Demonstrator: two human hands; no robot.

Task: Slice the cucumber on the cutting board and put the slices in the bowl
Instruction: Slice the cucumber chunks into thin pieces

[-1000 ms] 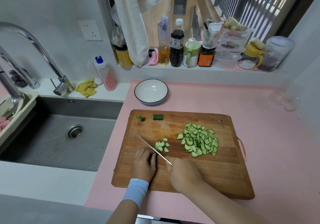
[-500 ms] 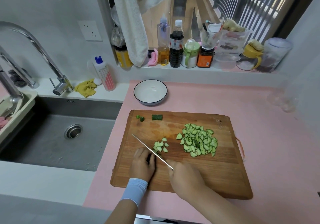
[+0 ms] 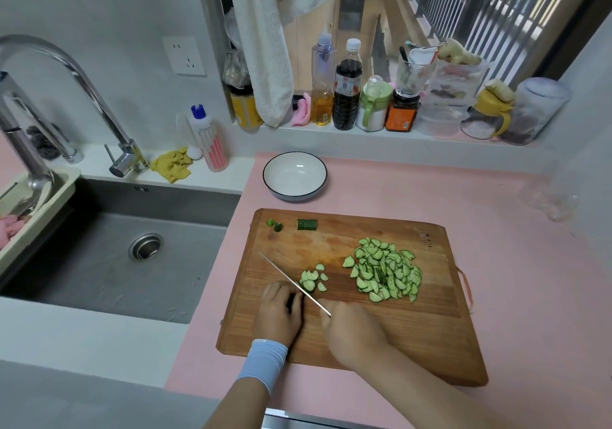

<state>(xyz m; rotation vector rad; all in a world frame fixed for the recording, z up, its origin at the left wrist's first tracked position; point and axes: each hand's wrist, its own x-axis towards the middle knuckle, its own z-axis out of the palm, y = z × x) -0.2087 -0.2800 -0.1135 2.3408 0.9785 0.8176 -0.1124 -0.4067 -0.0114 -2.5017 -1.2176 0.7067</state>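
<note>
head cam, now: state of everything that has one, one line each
bowl, empty, beyond the cutting board
knife, gripped by right hand, blade beside small slice pile
left hand, fingers curled on cucumber stub, stub mostly hidden
large slice pile, on the board, right of the blade
cucumber end pieces, set aside at the board's far edge
faucet, no water running

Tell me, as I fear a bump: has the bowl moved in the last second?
No. The bowl stays just beyond the board's far edge, near its left corner.
</note>
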